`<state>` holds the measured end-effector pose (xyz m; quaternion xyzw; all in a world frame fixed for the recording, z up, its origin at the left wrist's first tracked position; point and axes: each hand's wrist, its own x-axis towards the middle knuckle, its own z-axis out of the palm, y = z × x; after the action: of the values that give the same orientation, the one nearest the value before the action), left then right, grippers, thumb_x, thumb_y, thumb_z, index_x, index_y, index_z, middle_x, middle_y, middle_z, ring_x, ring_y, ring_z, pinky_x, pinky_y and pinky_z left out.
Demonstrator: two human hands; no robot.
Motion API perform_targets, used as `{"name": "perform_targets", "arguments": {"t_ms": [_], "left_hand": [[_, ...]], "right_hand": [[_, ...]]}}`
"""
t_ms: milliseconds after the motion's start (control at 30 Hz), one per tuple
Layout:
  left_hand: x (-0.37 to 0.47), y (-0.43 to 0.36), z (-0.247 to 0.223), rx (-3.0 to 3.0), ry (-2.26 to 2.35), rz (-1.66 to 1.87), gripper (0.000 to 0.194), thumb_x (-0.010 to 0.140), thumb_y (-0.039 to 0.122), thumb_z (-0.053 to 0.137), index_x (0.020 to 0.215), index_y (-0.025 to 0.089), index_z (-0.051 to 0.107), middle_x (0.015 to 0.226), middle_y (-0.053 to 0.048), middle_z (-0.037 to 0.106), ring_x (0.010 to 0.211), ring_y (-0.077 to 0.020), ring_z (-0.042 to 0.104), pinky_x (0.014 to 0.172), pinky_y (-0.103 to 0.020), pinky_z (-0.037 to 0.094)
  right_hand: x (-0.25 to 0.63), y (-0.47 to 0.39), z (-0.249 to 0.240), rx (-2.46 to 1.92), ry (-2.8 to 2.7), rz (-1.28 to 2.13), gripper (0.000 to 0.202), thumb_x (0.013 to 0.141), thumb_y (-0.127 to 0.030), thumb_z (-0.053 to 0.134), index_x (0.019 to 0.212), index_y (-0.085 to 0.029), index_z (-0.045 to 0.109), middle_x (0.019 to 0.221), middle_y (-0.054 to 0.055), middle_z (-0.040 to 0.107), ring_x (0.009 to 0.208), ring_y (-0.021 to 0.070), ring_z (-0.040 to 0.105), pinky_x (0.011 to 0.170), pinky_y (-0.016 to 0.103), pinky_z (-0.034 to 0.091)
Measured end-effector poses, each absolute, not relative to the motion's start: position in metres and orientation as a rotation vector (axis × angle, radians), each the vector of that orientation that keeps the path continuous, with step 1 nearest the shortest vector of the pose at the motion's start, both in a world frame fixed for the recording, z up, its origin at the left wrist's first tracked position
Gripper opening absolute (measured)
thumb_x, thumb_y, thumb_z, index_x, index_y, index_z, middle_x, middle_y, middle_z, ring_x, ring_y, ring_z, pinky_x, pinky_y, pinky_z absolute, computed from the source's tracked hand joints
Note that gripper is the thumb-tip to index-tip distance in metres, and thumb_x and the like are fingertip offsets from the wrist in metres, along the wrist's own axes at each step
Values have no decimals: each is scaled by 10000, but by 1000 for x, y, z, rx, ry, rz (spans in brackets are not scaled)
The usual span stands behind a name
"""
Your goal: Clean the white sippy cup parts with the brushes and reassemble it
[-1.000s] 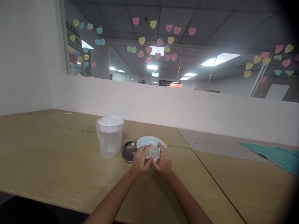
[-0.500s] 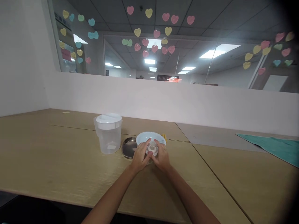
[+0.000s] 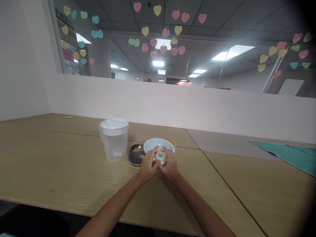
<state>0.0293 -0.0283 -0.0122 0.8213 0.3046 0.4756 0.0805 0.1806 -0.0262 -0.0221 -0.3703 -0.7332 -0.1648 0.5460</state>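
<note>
Between both hands is a baby bottle (image 3: pixel 161 158), with a clear teat and a white collar turned up towards me. My left hand (image 3: pixel 148 164) wraps its left side and my right hand (image 3: pixel 170 165) its right, the thumbs meeting at the near edge. The lower part of the bottle is mostly hidden by the hands. Just behind it lies a pale blue bowl (image 3: pixel 155 142), partly covered by my fingers. A round metal tray (image 3: pixel 135 155) rests beside my left hand.
A clear plastic pitcher (image 3: pixel 115 144) with a white lid stands left of the tray. Something yellow (image 3: pixel 173 144) pokes out behind the bowl's right side. A green cloth (image 3: pixel 291 154) lies far right on the wooden table (image 3: pixel 74 177). A white wall (image 3: pixel 148 102) rises behind.
The teat tilts slightly and shows more clearly between my fingers. Both hands keep their hold in nearly the same place; the view has shifted a little.
</note>
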Motion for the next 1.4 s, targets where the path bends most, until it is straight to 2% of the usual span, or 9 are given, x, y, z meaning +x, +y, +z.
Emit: {"name": "perform_targets", "arguments": {"t_ms": [333, 433, 533, 633, 800, 1000, 1167, 1400], "left_hand": [[17, -25, -12, 2676, 900, 1391, 629, 898, 505, 329, 1420, 184, 188, 1283, -128, 481, 1152, -248, 448, 986, -415, 330], [17, -25, -15, 2684, 939, 1376, 740, 854, 546, 410, 1431, 170, 138, 1231, -139, 509, 1088, -259, 485, 944, -426, 369], [21, -25, -18, 2682, 1009, 1351, 802, 802, 522, 521, 1425, 170, 158, 1177, -132, 542, 1062, -267, 503, 922, -430, 393], [25, -25, -21, 2691, 1037, 1359, 772, 796, 473, 548, 1414, 174, 194, 1175, -132, 547, 1079, -271, 506, 927, -437, 403], [27, -25, -23, 2728, 975, 1363, 756, 840, 445, 508, 1432, 184, 116, 1257, -142, 505, 1144, -262, 480, 962, -446, 398], [29, -26, -22, 2740, 918, 1352, 756, 849, 438, 508, 1437, 204, 93, 1299, -134, 483, 1176, -251, 465, 975, -433, 405], [28, -26, -23, 2695, 929, 1331, 753, 856, 429, 498, 1438, 205, 75, 1335, -144, 448, 1200, -252, 447, 992, -442, 392], [28, -26, -21, 2642, 909, 1343, 698, 853, 399, 503, 1420, 204, 146, 1322, -142, 455, 1191, -248, 448, 991, -442, 387]], "right_hand": [[189, -32, -14, -797, -1825, -258, 558, 809, -394, 529, 1295, -162, 382, 1156, 129, 535, 1060, 242, 511, 898, 421, 437], [190, -34, -13, -795, -1838, -166, 493, 849, -361, 468, 1294, -165, 387, 1185, 124, 534, 1087, 229, 508, 922, 408, 425], [186, -35, -15, -850, -1788, -96, 489, 839, -373, 494, 1272, -159, 416, 1186, 118, 547, 1085, 220, 513, 928, 379, 423], [181, -34, -16, -957, -1681, -7, 521, 802, -419, 547, 1240, -153, 454, 1125, 106, 580, 997, 208, 553, 874, 352, 451], [181, -31, -16, -990, -1598, 97, 385, 790, -456, 553, 1023, -151, 572, 939, 66, 627, 861, 181, 577, 782, 313, 469], [186, -28, -19, -1006, -1535, 107, 383, 802, -466, 536, 1005, -145, 586, 852, 47, 631, 752, 154, 570, 699, 279, 461], [186, -28, -18, -1039, -1570, -79, 394, 820, -471, 506, 1027, -144, 577, 829, 51, 625, 724, 159, 564, 680, 295, 464], [190, -30, -13, -817, -1665, -504, 535, 832, -423, 507, 1274, -144, 397, 1079, 148, 568, 991, 254, 550, 811, 424, 477]]}}
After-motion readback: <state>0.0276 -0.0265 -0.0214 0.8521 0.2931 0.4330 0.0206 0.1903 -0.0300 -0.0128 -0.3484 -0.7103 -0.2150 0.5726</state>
